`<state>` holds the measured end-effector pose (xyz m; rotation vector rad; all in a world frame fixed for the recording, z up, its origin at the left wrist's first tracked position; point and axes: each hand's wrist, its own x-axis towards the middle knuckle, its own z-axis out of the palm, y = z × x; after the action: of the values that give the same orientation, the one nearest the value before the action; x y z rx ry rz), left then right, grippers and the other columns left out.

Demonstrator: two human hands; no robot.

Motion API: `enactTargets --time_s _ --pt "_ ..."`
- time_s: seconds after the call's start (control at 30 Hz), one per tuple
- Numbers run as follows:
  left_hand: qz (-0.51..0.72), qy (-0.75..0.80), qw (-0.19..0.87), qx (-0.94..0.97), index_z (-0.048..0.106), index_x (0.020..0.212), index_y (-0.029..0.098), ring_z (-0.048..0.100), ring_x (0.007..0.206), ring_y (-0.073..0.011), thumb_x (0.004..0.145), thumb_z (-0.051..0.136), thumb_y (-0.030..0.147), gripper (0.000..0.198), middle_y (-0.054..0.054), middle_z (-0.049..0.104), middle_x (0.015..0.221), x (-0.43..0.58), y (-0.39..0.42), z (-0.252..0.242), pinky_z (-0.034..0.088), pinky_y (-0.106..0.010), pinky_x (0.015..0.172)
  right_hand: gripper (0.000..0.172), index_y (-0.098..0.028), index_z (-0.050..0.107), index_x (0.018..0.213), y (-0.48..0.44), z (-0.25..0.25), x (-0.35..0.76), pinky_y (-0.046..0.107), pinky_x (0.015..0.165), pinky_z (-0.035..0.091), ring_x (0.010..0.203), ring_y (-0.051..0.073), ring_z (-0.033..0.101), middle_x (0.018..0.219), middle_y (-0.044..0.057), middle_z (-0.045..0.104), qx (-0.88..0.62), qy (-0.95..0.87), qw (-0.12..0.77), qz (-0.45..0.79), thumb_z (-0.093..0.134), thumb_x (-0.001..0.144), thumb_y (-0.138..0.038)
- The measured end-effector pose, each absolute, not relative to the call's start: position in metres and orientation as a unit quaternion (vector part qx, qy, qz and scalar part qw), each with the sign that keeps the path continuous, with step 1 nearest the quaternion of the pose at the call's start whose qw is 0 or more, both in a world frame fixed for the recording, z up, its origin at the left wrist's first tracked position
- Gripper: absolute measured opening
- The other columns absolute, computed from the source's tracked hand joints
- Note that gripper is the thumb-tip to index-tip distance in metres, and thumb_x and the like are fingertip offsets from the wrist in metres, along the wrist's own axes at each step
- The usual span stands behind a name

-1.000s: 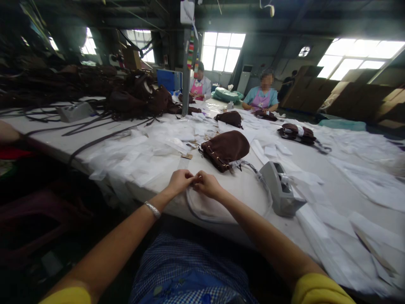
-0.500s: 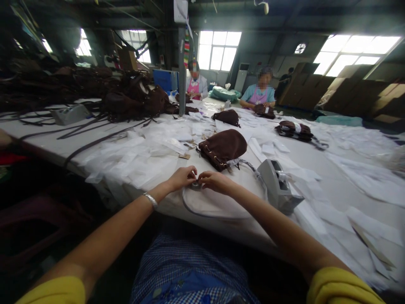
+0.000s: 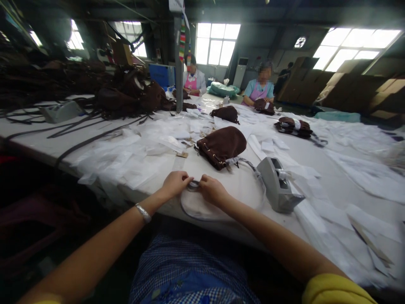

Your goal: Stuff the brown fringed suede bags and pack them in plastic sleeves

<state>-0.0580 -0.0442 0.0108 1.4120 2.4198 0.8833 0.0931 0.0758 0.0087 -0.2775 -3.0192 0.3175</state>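
Directions are taken from the hands as the centre of the dial. At ten o'clock stands one grey tape dispenser [image 3: 61, 111], first of two on the counter [image 3: 155, 177]. At half past nine lie loose translucent sheets [image 3: 110, 156], overlapping and uncountable. At eleven is one heap of dark brown bags [image 3: 136, 93]; the number within cannot be told. One silver bracelet [image 3: 143, 213] sits on the left wrist at eight. One blue box [image 3: 162, 76] is noted beyond the heap, towards eleven.

The left hand [image 3: 175, 183] has its fingers narrowed in a pinch on one grey strap [image 3: 193, 184], coiled at its end. One post [image 3: 179, 63] rises near twelve; one small brown card [image 3: 182, 155] lies at eleven, near the hands. Far off at twelve is the first of two co-workers, in a pink apron [image 3: 191, 83]. The right hand [image 3: 213, 188] has its fingers curled closely on the opposite edge of the coil. The strap lies in one loop on the counter, passing under the right forearm and up to the near bag [image 3: 224, 145], one brown drawstring item on its side at half past one. A second brown bag [image 3: 225, 113] lies beyond it, at one. The second co-worker, in a lilac apron [image 3: 260, 95], handles one brown item [image 3: 264, 106] between one and two. The second dispenser [image 3: 278, 185] stands at three; one brown bundle [image 3: 294, 127] lies at two.
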Motion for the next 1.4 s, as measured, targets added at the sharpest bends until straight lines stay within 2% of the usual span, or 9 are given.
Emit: enactTargets --time_s 0.13,0.3,0.47,0.53,0.6,0.73,1.0,1.23,1.4 --pt "0.281 0.822 0.118 0.481 0.074 0.076 0.018 0.066 0.075 -0.0209 0.083 0.062 0.048 0.032 -0.007 0.074 0.077 -0.058 -0.048 0.013 0.042 -0.027 0.066 0.021 -0.009 0.072 0.092 0.065 0.010 0.090 0.030 0.075 0.046 0.085 0.024 0.063 0.098 0.018 0.065 -0.127 -0.986 0.047 0.097 0.052 0.088 -0.012" --pt "0.269 0.812 0.134 0.501 0.074 0.077 0.018 0.064 0.069 -0.0188 0.074 0.071 0.034 0.017 -0.004 0.073 0.072 -0.063 -0.042 0.014 0.040 -0.026 0.061 0.020 -0.016 0.074 0.101 0.076 0.021 0.100 0.026 0.074 0.045 0.083 0.019 0.064 0.099 0.011 0.070 -0.099 -0.985 0.044 0.135 0.057 0.090 -0.019" --pt "0.273 0.773 0.147 0.553 0.075 0.081 0.020 0.065 0.074 -0.0182 0.076 0.069 0.030 0.013 -0.003 0.074 0.078 -0.065 -0.034 0.013 0.044 -0.026 0.069 0.043 -0.029 0.068 0.120 0.104 0.031 0.112 0.024 0.078 0.041 0.094 0.016 0.064 0.115 0.002 0.070 -0.037 -0.984 0.054 0.164 0.045 0.092 -0.007" --pt "0.275 0.754 0.160 0.574 0.075 0.082 0.021 0.065 0.076 -0.0176 0.076 0.068 0.030 0.013 -0.002 0.075 0.080 -0.066 -0.032 0.013 0.045 -0.024 0.071 0.039 -0.034 0.070 0.116 0.110 0.034 0.109 0.024 0.080 0.040 0.098 0.016 0.062 0.122 -0.002 0.067 -0.006 -0.985 0.035 0.172 0.048 0.092 -0.012" --pt "0.275 0.741 0.169 0.589 0.075 0.081 0.021 0.065 0.076 -0.0171 0.076 0.067 0.030 0.013 -0.001 0.074 0.080 -0.068 -0.030 0.014 0.045 -0.023 0.071 0.030 -0.036 0.070 0.112 0.113 0.039 0.100 0.024 0.079 0.039 0.096 0.017 0.062 0.115 -0.004 0.069 0.006 -0.983 0.001 0.186 0.056 0.091 -0.021" --pt "0.276 0.736 0.173 0.594 0.074 0.074 0.020 0.063 0.073 -0.0164 0.077 0.065 0.030 0.013 0.000 0.072 0.074 -0.071 -0.029 0.014 0.043 -0.023 0.067 0.022 -0.032 0.070 0.109 0.112 0.052 0.077 0.023 0.073 0.039 0.082 0.017 0.062 0.098 -0.002 0.072 0.036 -0.984 -0.053 0.168 0.063 0.089 -0.031" --pt "0.288 0.764 0.153 0.557 0.074 0.076 0.019 0.062 0.070 -0.0169 0.078 0.064 0.029 0.014 0.000 0.072 0.072 -0.068 -0.033 0.009 0.042 -0.024 0.065 0.019 -0.028 0.074 0.092 0.117 0.057 0.057 0.022 0.074 0.041 0.084 0.014 0.061 0.102 -0.004 0.071 0.152 -0.971 -0.074 0.168 0.067 0.081 -0.014" --pt "0.310 0.789 0.129 0.515 0.078 0.098 0.021 0.066 0.084 -0.0220 0.086 0.058 0.039 0.030 -0.007 0.076 0.095 -0.049 -0.053 0.005 0.047 -0.028 0.077 0.022 -0.031 0.073 0.105 0.116 0.040 0.078 0.026 0.077 0.038 0.098 0.018 0.057 0.112 0.000 0.066 0.112 -0.989 -0.023 0.090 0.058 0.091 -0.023" --pt "0.308 0.799 0.143 0.496 0.077 0.107 0.023 0.067 0.075 -0.0208 0.085 0.059 0.044 0.035 -0.006 0.076 0.090 -0.037 -0.057 0.003 0.046 -0.027 0.069 0.023 -0.024 0.073 0.105 0.097 0.028 0.091 0.026 0.073 0.037 0.095 0.020 0.056 0.104 0.006 0.065 0.025 -0.998 0.007 0.054 0.053 0.094 -0.020"
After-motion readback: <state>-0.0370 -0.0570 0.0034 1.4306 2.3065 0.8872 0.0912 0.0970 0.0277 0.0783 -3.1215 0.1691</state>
